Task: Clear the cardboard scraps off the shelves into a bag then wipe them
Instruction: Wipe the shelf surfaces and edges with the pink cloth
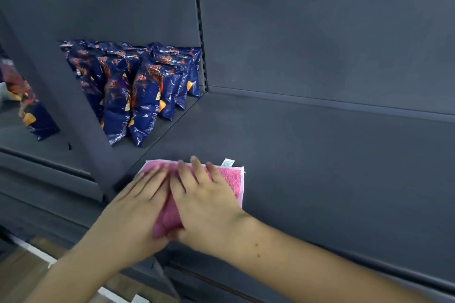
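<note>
Cloth on shelf under L hand, R hand; fingers flat, pressing.

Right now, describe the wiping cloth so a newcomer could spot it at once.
On the dark grey shelf, blue snack bags stand at the left end. Near the front edge, right of those bags, the left hand and right hand press flat on a pink cloth. It is the only pink thing there, with a small white tag on its far edge.
</note>
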Tool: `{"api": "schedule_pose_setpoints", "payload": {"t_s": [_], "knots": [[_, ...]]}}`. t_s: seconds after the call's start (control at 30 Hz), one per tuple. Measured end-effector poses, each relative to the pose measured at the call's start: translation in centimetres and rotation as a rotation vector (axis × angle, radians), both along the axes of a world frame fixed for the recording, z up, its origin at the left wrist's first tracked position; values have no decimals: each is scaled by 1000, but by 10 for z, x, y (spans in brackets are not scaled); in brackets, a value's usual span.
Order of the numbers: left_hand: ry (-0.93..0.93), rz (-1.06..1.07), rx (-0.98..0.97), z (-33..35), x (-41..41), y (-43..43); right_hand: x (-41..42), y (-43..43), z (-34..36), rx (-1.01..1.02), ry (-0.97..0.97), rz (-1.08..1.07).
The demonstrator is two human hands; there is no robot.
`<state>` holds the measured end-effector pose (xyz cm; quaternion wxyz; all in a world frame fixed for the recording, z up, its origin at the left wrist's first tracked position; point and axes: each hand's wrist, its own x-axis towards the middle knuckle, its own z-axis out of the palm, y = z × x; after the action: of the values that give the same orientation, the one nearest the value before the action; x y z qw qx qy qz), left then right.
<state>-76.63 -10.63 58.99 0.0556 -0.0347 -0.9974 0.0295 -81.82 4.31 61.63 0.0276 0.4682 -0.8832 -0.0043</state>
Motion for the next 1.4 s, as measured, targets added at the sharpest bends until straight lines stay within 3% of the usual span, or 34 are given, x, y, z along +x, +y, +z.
{"api": "schedule_pose_setpoints", "payload": {"t_s": [0.2, 0.3, 0.53, 1.0, 1.4], "knots": [[280, -120, 114, -25, -21, -14, 6, -21, -13, 42, -33, -174], [502, -192, 137, -37, -25, -15, 12, -25, -38, -201, 64, -296], [745, -263, 258, -57, -31, -8, 25, -23, -57, -248, 212, -379], [810, -162, 121, -57, -28, -2, 25, -22, -51, -121, 305, -367], [745, -60, 42, -49, -20, 5, 27, -14, -43, -52, 376, -265]]}}
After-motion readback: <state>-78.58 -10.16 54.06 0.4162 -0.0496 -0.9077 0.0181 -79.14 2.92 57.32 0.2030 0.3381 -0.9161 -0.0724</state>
